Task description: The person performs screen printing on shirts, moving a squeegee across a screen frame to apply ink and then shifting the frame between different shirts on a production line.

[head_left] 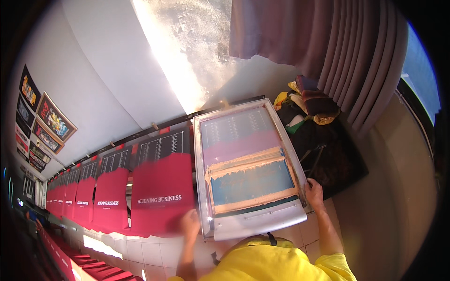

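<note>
A screen printing frame [200, 154] with a pale metal border lies over a platen in front of me. Its mesh has a blue stencil area [253, 182] edged with orange-brown tape, and red cloth shows through the mesh above. My right hand [314, 193] is closed at the frame's right edge, near the lower corner. Beside the lower left edge is my left hand [190, 225], smeared by motion; its fingers cannot be made out, nor whether it touches the frame. A wide silvery bar [260, 220] crosses the frame's near end.
To the left, a row of platens carries red shirts [161, 192] with white print. Cloths and a yellow item [280, 100] lie on a dark surface at right. A grey-purple curtain [323, 42] hangs above. More red fabric [89, 262] is at lower left, over tiled floor [164, 248].
</note>
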The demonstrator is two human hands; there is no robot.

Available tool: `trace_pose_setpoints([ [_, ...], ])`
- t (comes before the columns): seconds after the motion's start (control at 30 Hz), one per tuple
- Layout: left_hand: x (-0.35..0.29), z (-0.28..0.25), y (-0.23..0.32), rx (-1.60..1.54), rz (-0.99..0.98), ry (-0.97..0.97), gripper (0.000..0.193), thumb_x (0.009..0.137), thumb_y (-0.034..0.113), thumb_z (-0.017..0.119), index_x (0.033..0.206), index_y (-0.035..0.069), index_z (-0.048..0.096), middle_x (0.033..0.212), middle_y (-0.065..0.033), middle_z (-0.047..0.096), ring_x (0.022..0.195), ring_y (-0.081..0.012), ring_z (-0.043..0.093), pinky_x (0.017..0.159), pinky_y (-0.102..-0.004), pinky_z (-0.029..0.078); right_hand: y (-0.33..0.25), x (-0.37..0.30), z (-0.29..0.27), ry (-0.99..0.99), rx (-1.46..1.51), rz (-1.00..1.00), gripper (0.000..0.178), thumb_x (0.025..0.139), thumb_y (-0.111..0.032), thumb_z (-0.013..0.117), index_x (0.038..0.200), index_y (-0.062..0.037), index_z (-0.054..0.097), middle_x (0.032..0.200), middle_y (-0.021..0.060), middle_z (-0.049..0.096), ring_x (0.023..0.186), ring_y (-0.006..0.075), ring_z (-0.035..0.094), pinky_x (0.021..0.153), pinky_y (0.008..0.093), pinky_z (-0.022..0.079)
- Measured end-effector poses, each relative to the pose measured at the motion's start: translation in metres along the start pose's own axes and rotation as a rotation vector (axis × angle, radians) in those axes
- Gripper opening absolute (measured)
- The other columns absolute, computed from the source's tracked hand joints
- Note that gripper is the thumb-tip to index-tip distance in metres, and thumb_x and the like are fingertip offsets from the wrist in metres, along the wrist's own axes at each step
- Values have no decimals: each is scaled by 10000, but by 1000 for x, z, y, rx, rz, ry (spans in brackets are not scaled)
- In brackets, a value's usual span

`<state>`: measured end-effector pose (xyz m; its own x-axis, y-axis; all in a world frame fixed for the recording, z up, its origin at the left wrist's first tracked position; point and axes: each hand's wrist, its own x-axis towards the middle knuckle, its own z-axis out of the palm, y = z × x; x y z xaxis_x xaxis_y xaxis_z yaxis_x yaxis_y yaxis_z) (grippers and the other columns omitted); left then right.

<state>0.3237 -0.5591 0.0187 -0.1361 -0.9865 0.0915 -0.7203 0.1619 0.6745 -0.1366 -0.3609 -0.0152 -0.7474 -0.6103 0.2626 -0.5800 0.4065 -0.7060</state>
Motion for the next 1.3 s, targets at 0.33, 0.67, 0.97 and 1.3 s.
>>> trace_pose_setpoints([
  [0.33,-56,-19,-5,-203,-12,-140,314,993,225,557,1184,4,672,902,-221,700,831,-262,704,721,-362,526,3,-28,-16,14,-84,-33,292,925,-82,565,1192,17,628,1125,226,667,1055,398,630,938,419,491],
  [0.67,-29,15,-17,-143,39,-54,330,936,184,606,1157,-53,672,1071,-269,686,1016,-358,689,887,-367,525,29,4,6,11,112,35,214,873,-54,587,1027,51,693,984,209,714,924,292,687,849,352,515],
  [0.97,-29,26,-24,-187,-24,-10,304,927,151,616,1146,-50,680,1034,-265,696,943,-360,697,850,-363,518,27,4,6,11,164,70,202,863,-43,583,993,64,694,945,191,720,865,271,691,817,350,522],
  [1.3,-56,-10,47,-119,81,160,237,928,137,619,1049,-55,689,863,-189,705,763,-311,691,720,-349,528,-52,-13,-20,22,-242,-383,293,849,-120,668,1121,-10,664,1053,201,686,1013,402,631,932,447,496],
])
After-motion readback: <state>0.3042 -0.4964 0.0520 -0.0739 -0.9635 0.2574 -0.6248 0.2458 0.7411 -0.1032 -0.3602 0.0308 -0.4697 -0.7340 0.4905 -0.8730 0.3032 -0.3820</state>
